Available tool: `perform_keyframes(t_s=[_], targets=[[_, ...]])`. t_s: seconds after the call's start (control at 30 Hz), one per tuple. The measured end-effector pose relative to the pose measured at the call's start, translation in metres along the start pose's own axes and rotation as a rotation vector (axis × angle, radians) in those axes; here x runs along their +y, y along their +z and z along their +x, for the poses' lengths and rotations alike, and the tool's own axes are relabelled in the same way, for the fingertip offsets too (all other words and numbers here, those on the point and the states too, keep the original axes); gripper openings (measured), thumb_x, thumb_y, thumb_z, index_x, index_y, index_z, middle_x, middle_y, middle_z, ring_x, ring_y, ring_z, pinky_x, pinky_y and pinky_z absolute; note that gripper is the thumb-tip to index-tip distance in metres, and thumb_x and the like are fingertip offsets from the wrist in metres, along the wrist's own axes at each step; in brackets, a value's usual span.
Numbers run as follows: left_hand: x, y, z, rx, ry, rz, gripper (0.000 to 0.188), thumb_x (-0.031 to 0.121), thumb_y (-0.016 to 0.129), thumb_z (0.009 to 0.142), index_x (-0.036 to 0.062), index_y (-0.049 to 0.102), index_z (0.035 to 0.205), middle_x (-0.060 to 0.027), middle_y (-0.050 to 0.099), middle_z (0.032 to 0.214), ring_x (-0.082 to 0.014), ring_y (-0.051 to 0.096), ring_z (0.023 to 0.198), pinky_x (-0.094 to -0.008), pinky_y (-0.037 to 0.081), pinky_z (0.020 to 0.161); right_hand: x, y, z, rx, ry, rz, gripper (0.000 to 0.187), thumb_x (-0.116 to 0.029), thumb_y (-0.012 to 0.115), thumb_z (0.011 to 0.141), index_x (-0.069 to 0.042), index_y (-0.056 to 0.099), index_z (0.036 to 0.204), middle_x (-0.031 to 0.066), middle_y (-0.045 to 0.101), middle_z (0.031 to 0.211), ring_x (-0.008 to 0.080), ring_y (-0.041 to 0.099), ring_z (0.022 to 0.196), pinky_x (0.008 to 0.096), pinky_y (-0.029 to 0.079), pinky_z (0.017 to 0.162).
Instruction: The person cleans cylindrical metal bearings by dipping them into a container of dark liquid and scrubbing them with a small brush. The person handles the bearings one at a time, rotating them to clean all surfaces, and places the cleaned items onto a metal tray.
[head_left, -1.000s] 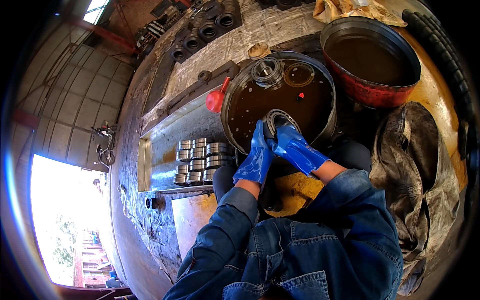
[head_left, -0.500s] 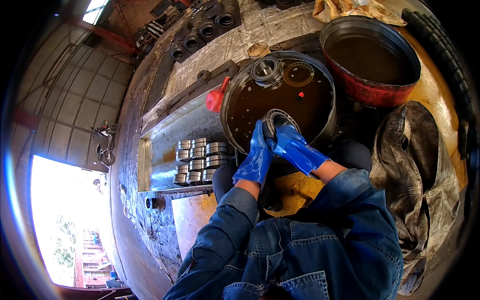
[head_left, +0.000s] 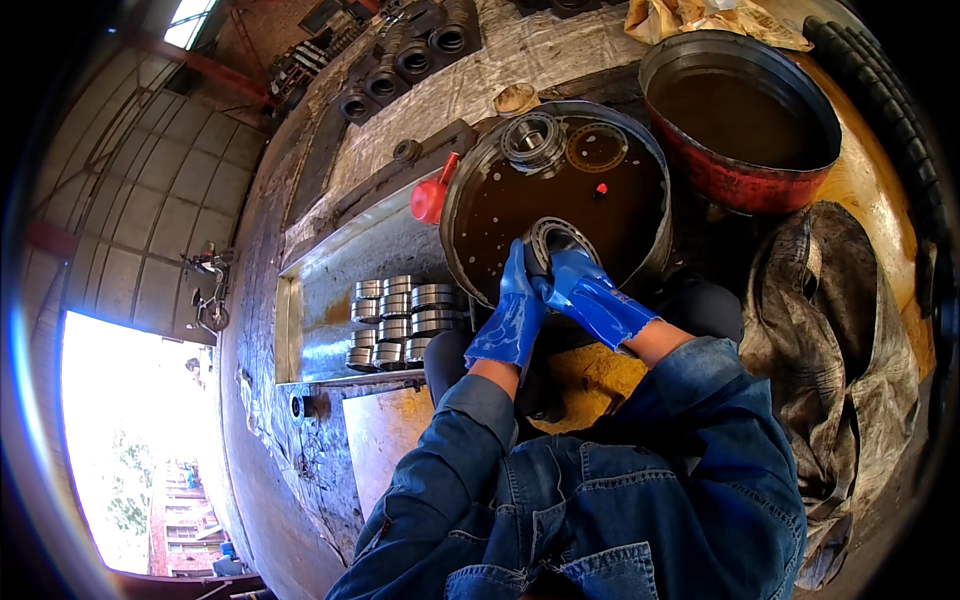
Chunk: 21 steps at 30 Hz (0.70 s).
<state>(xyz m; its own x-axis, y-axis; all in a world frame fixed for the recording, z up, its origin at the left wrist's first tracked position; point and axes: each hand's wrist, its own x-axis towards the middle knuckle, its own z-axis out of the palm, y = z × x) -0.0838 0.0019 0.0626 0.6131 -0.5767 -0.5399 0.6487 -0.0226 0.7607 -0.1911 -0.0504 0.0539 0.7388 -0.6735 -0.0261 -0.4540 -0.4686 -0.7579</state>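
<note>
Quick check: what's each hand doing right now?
Left hand: closed, holding the metal bearing at its left side.
Right hand: closed, holding the same bearing.

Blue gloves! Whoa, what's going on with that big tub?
A person in blue gloves grips a metal ring with the left hand and right hand, tilted at the near side of a round tub of brown liquid. Another ringed metal piece sits at the tub's far side. Shiny rings stand stacked in a metal tray to the left.
</note>
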Motion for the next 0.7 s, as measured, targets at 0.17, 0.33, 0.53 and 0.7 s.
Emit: perform_keyframes(t_s=[0.17, 0.33, 0.53, 0.7], targets=[[0.0, 0.003, -0.002, 0.011, -0.032, 0.018, 0.051, 0.05, 0.064, 0.1, 0.0115, 0.066, 0.134, -0.0104, 0.07, 0.126, -0.0291, 0.067, 0.109, -0.0442, 0.058, 0.095, -0.004, -0.012, -0.006, -0.027, -0.006, -0.015, 0.041, -0.038, 0.066, 0.091, -0.004, 0.074, 0.113, 0.0232, 0.073, 0.11, 0.0412, 0.07, 0.102, 0.0473, 0.058, 0.09], [0.001, 0.002, -0.001, 0.039, -0.052, 0.006, 0.051, 0.05, 0.065, 0.1, 0.0116, 0.067, 0.133, -0.0109, 0.07, 0.126, -0.0301, 0.067, 0.11, -0.0457, 0.058, 0.094, -0.014, -0.022, -0.008, -0.09, 0.021, -0.012, 0.042, -0.033, 0.066, 0.091, -0.001, 0.071, 0.118, 0.0267, 0.072, 0.111, 0.0417, 0.07, 0.104, 0.0479, 0.058, 0.091], [0.001, 0.006, -0.007, 0.001, -0.018, -0.026, 0.044, 0.044, 0.065, 0.101, 0.0084, 0.07, 0.125, -0.0083, 0.073, 0.114, -0.0243, 0.07, 0.099, -0.0392, 0.06, 0.087, -0.006, -0.013, 0.0, -0.115, 0.071, -0.008, 0.04, -0.032, 0.066, 0.091, -0.004, 0.071, 0.119, 0.0249, 0.072, 0.112, 0.0421, 0.07, 0.105, 0.0487, 0.058, 0.091], [-0.003, 0.0, 0.004, -0.027, 0.014, -0.025, 0.044, 0.045, 0.064, 0.101, 0.0081, 0.07, 0.126, -0.0086, 0.073, 0.114, -0.0245, 0.07, 0.099, -0.0393, 0.059, 0.089, 0.001, -0.005, 0.004, -0.085, 0.052, 0.007, 0.042, -0.038, 0.067, 0.089, -0.004, 0.074, 0.114, 0.024, 0.073, 0.11, 0.041, 0.071, 0.103, 0.0476, 0.058, 0.089]])
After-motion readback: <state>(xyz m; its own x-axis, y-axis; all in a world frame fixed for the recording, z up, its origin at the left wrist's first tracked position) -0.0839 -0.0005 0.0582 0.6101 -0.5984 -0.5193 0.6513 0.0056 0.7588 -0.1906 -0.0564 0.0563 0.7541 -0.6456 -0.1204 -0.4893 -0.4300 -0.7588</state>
